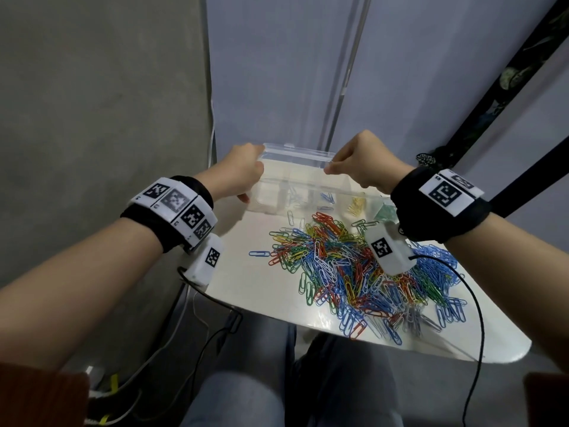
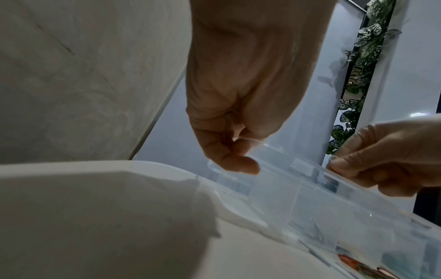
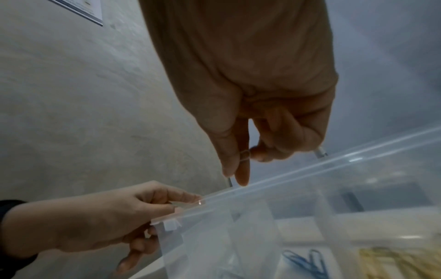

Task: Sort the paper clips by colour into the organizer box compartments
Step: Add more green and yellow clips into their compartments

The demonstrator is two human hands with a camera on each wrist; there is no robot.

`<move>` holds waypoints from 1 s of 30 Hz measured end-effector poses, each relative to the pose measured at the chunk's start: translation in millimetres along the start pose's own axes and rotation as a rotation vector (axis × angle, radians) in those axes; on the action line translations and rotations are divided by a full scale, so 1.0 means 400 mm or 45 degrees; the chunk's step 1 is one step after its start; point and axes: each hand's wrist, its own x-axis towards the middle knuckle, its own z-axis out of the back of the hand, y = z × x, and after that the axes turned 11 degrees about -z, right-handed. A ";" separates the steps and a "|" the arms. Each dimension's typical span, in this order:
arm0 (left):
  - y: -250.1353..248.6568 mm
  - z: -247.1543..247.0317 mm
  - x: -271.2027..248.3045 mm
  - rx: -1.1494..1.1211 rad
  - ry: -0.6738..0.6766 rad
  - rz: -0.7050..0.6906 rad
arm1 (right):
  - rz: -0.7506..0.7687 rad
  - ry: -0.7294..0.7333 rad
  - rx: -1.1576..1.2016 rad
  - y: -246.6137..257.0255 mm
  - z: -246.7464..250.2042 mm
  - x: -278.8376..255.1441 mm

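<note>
- Both hands pinch the clear lid [image 1: 297,151] of the organizer box [image 1: 311,192]: the left hand [image 1: 243,171] holds the lid's left corner, the right hand [image 1: 363,163] its right corner, thumb and fingers closed narrowly on the free edge.
- Lid position: raised on its hinge at the far side of the box and tilted, not flat; from these views it is not clear whether it is being opened or closed.
- Box location: at the far end of the white surface [image 1: 246,291], directly beyond the pile of paper clips [image 1: 363,269].
- Box orientation: long axis runs left to right across the person's view, with the compartments side by side along it and the open side facing up.
- Done so far: a few clips lie in the compartments, pale ones toward the left, then blue clips [image 3: 307,262], yellow clips [image 1: 357,206] and green clips [image 1: 385,211] toward the right.
- Remaining: judged early in the task, since the large mixed pile of red, blue, green, yellow and white clips lies unsorted on the surface, with a few strays just beside it.
</note>
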 end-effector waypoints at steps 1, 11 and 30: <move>-0.001 0.000 -0.001 -0.001 -0.001 0.000 | 0.023 0.002 0.028 0.008 -0.003 0.001; -0.007 0.003 -0.007 -0.036 0.003 -0.004 | 0.032 0.120 -0.015 0.048 -0.043 0.021; -0.013 -0.002 -0.006 -0.032 -0.008 0.009 | 0.257 0.283 -0.408 -0.142 0.016 -0.102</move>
